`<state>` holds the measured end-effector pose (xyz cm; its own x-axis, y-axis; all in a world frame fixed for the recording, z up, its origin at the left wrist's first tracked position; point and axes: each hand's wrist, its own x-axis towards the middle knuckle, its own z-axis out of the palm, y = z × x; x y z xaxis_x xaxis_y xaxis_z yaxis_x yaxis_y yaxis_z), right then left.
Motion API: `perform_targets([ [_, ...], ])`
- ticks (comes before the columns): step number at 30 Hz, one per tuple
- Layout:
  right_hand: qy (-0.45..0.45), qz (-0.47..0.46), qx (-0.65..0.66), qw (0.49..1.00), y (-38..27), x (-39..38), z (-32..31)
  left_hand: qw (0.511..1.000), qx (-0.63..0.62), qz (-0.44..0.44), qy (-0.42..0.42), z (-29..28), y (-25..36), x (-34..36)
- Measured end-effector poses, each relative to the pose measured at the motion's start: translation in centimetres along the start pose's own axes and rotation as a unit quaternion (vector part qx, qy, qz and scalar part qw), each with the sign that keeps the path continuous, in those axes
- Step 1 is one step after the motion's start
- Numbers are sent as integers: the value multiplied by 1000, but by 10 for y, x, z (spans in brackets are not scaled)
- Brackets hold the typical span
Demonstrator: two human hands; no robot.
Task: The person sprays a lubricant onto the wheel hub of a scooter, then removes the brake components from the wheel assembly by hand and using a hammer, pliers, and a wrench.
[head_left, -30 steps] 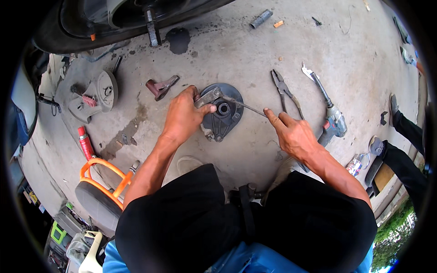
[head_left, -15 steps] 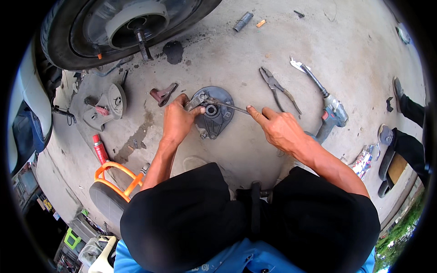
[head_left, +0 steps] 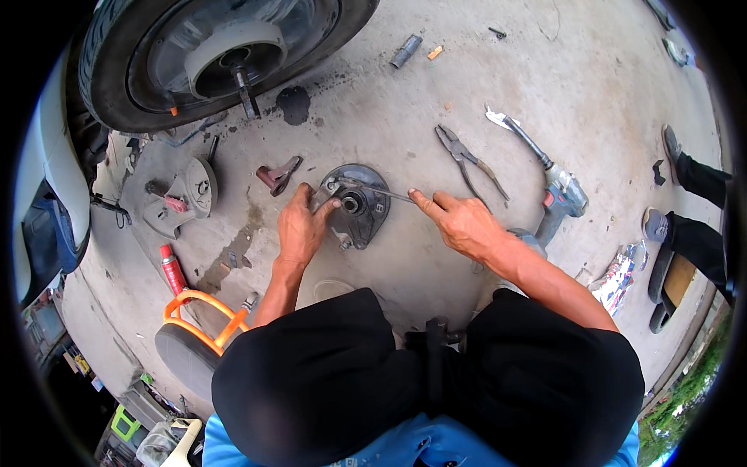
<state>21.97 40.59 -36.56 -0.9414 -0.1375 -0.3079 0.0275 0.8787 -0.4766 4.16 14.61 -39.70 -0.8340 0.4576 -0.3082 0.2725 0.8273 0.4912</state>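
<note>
A dark, round brake plate (head_left: 369, 226) with a central hole lies on the concrete in front of me. My left hand (head_left: 302, 229) is closed on a short metal lever arm (head_left: 320, 196) at the plate's upper left, the thumb near the central hole. A thin metal rod (head_left: 389, 193) runs across the plate's upper part, its far end at the lever. My right hand (head_left: 465, 226) grips the rod's near end, index finger stretched along it; the fingers hide what handle it has.
Pliers (head_left: 469, 163) and a cordless power tool with a long socket (head_left: 566, 198) lie to the right. A wheel (head_left: 109, 93) stands at the upper left. A rusty bracket (head_left: 278, 176), a red spray can (head_left: 173, 268) and an orange-framed stool (head_left: 183, 350) are on the left. Another person's legs (head_left: 696, 241) show at right.
The whole view has shifted slightly, with the plate appearing a little lower. Both hands keep their holds, and the rod lies somewhat flatter across the plate.
</note>
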Motion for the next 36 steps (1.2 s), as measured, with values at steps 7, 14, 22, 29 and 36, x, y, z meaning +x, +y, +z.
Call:
perform_targets([
  [7,73,-88,23,993,-4,29,26,996,-92,-12,11,19,-41,5],
  [14,37,-21,-103,994,-25,-5,-43,996,-63,51,40,3,-3,3],
  [22,43,40,-37,998,-17,-4,-30,997,-52,3,-51,-14,22,20],
  [29,96,9,31,995,18,0,22,996,-73,-2,-42,-4,16,21],
  [36,92,-18,-4,996,26,9,7,996,-21,89,7,0,10,21],
])
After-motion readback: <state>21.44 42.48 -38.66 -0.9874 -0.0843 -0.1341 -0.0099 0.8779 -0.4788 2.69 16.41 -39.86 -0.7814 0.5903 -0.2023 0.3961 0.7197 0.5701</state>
